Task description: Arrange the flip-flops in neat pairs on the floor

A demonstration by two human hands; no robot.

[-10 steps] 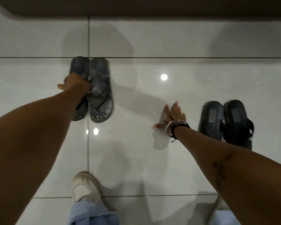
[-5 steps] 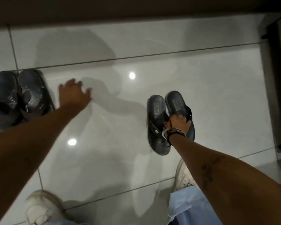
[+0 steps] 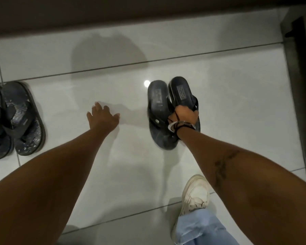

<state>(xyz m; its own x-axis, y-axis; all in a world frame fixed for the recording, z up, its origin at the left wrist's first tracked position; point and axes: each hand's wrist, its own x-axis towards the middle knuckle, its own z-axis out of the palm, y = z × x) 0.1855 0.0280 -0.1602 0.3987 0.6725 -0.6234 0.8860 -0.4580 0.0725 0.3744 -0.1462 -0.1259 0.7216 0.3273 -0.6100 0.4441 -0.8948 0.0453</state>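
Note:
Two pairs of dark flip-flops lie on the glossy white tile floor. A patterned pair (image 3: 23,119) rests side by side at the left edge. A plain dark pair (image 3: 159,101) sits at the centre right, and my right hand (image 3: 185,115) is closed on the straps of its right flip-flop (image 3: 181,91), whose far end tilts up off the floor. My left hand (image 3: 102,117) hovers open with fingers spread over bare floor between the two pairs, touching neither.
A dark wall base runs along the top of the view. A dark frame or door edge (image 3: 297,85) stands at the right. My white sneaker (image 3: 195,195) and light blue trouser leg (image 3: 201,228) are at the bottom right.
My left hand let go of the patterned pair and moved right over bare floor. My right hand went from the floor onto the plain pair's straps and began to lift one flip-flop.

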